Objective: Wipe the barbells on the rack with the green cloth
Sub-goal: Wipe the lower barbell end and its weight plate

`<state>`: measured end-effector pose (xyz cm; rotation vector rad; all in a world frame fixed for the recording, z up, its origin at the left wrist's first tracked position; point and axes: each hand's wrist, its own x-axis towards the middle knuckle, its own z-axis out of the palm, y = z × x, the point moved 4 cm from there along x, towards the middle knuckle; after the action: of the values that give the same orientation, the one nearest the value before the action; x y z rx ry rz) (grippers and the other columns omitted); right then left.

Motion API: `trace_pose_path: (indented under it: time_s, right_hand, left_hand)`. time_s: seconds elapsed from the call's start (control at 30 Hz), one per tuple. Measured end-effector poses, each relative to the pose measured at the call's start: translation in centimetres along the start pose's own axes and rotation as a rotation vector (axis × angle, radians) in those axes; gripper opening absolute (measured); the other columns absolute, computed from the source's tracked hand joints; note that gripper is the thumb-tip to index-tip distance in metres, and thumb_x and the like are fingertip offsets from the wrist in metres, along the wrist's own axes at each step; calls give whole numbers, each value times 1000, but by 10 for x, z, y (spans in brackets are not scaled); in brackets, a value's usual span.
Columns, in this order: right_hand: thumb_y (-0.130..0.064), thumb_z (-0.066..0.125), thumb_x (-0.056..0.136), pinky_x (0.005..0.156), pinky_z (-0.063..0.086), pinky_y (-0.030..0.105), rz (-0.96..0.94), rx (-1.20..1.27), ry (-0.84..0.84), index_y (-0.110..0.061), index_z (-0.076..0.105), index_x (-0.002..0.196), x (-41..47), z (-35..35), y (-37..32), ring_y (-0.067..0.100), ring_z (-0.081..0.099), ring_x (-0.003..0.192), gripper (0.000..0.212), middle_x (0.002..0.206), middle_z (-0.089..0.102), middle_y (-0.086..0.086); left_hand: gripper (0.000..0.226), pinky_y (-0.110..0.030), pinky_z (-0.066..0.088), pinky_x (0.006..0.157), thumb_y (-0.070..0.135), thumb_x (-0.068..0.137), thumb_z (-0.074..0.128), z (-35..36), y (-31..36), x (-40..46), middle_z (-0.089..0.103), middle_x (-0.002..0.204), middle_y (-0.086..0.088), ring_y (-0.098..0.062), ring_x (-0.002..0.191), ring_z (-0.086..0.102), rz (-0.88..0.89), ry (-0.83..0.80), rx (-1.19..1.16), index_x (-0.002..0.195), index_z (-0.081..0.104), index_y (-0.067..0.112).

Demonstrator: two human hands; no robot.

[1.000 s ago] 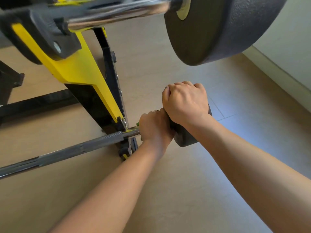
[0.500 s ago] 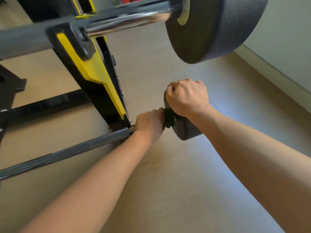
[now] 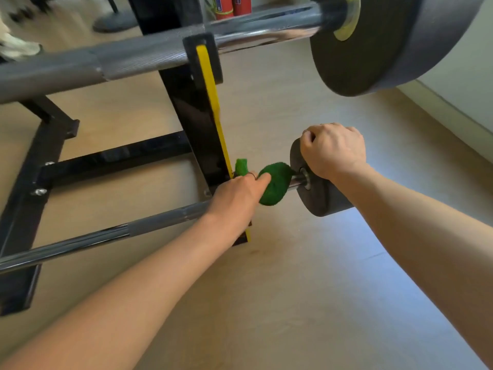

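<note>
A lower barbell [image 3: 112, 236] lies across the black and yellow rack [image 3: 198, 124], low near the floor. My left hand [image 3: 237, 196] grips the green cloth [image 3: 274, 184], which is wrapped round the bar just inside the small black end plate [image 3: 320, 198]. My right hand [image 3: 333, 152] is curled over the top rim of that plate. An upper barbell [image 3: 120, 60] with a large black plate [image 3: 378, 41] rests on the rack above.
The rack's black base bars [image 3: 112, 156] lie on the pale wood floor to the left. A wall with a skirting board [image 3: 448, 116] runs along the right. Red cans [image 3: 232, 6] stand beyond the upper bar.
The camera has swung left and back, showing more of the rack. The green cloth, hidden before, now shows between my left hand and the plate. My left hand has slid left along the bar.
</note>
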<state>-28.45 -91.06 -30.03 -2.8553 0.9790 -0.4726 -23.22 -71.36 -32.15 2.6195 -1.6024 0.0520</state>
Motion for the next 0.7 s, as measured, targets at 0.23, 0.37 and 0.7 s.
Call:
trace_pose_path:
  time_s: [0.23,0.37,0.7]
  right_hand:
    - [-29,28,103,104,34,46,-167,-158,129,-12,65,81,-20,-1,-29,29,57,87,46,85,68,8]
    - [-31,23,104,111,33,44,-301,-55,64,-21,54,72,-39,21,-69,18,52,77,45,74,58,-4]
    - [-7,36,96,68,31,37,-380,-159,-224,-6,47,115,-65,64,-110,39,62,80,22,87,70,13]
  left_hand:
    - [46,-37,49,44,-7,78,55,-1,-59,-60,64,104,-12,-32,84,66,273,159,82,120,57,11]
    - [35,-42,54,51,22,89,66,2,-102,-80,62,98,-9,-33,82,66,71,66,132,119,49,16]
    - [42,-37,39,71,52,106,20,17,-72,-51,56,94,-6,-26,79,54,-270,-53,-153,111,43,17]
